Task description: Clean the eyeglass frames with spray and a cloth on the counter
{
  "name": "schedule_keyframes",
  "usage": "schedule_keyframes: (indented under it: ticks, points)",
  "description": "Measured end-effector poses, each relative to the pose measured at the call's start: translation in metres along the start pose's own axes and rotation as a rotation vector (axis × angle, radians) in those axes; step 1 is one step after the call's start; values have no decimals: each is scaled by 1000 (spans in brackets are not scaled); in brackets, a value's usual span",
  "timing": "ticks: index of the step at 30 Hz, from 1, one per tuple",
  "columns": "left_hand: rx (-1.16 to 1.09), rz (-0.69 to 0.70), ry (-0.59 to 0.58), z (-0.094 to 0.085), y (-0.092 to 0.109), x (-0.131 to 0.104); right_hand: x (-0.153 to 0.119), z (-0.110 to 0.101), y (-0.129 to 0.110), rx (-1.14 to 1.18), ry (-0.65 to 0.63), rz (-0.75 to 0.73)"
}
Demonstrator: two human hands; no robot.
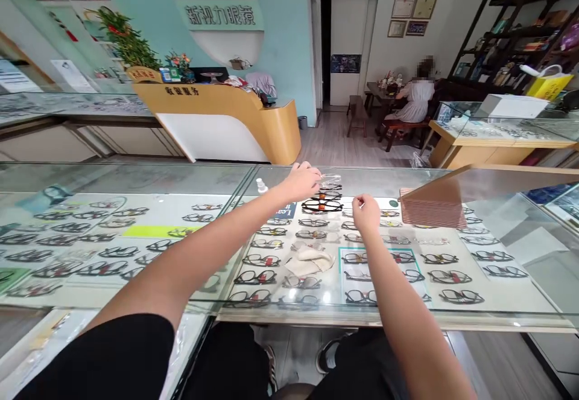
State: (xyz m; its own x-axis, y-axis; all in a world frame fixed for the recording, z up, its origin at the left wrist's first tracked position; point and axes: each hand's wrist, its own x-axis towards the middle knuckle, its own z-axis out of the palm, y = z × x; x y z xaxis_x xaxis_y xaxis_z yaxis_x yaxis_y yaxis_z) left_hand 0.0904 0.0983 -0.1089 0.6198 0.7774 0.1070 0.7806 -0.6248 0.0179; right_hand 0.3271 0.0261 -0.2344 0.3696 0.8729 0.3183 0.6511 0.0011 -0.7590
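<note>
Clear glasses apparently under adjustment; next touch needs light fingertips. Left hand: eleven o'clock from dark glasses, grip indeterminable. Right hand: three o'clock, curled narrow, contents indeterminable.

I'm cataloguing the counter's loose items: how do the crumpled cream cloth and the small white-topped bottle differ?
The cloth lies rumpled; the bottle stands upright. The cloth is nearer the person; the bottle is farther off, its lower part behind the left forearm. Neither is held.

We are in an eyewear shop: spectacles line the glass-topped surface, and a Chinese eyeglasses sign hangs at eleven o'clock.
</note>
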Motion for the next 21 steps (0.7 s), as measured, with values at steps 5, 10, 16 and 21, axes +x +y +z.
schedule_keyframes:
  ticks: [5,10,16,21]
  points:
    - [-156,67,-52,-61,10,-145,-6,-6,-7,-22,13,20]
    - [-352,34,-251,-98,14,-298,-6,-10,-8,-65,11,39]
    - [-428,-220,-408,-93,-28,-453,-20,-10,-15,-245,118,-281]
    - [-329,-486,-463,-49,-93,-539,-86,16,-99,-345,-78,-803]
